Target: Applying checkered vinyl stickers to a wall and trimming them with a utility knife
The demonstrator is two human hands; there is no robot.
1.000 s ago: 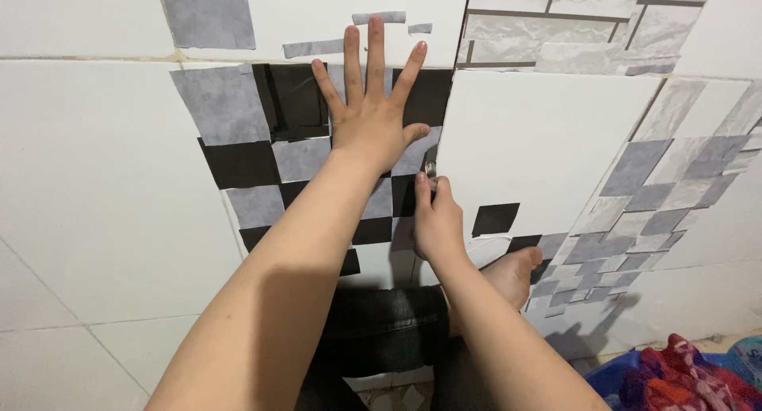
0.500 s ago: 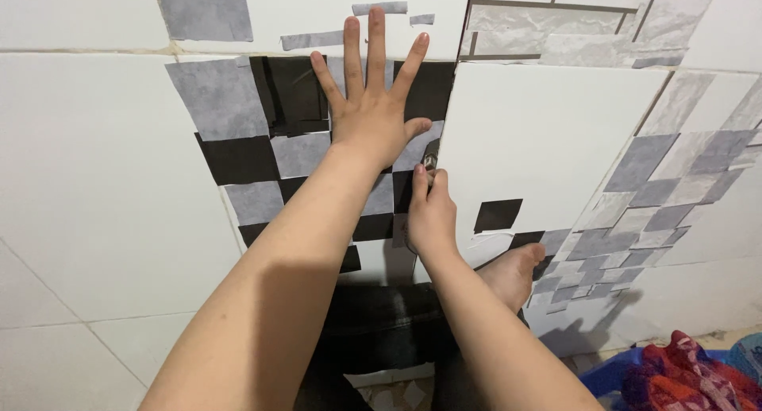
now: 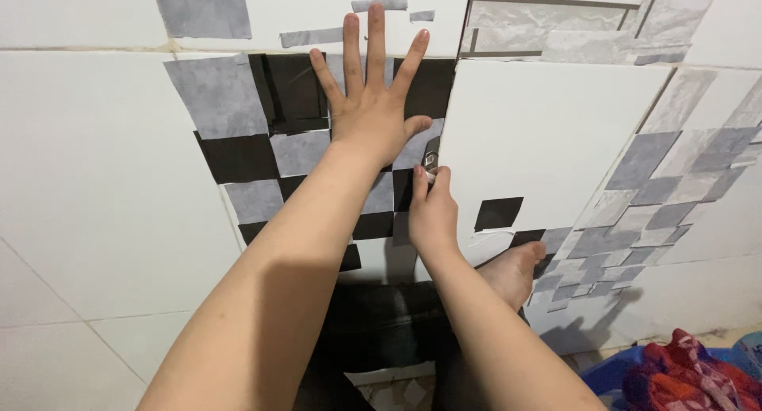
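Left hand (image 3: 371, 113) fingers spread flat on checkered sheet (image 3: 290, 141), right hand (image 3: 432, 212) pinching small blade (image 3: 431, 158) at sheet's edge

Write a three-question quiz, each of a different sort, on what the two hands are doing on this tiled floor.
1. True or false: the left hand lies flat with fingers spread on the black and grey squares.
2. Multiple choice: the right hand pinches a small tool at
A. the edge of the white tile
B. the red cloth
C. the bare foot
3. Fill in: the single black square on the white tile lies to the ____ of the right hand.

Key: 1 true; 2 A; 3 right
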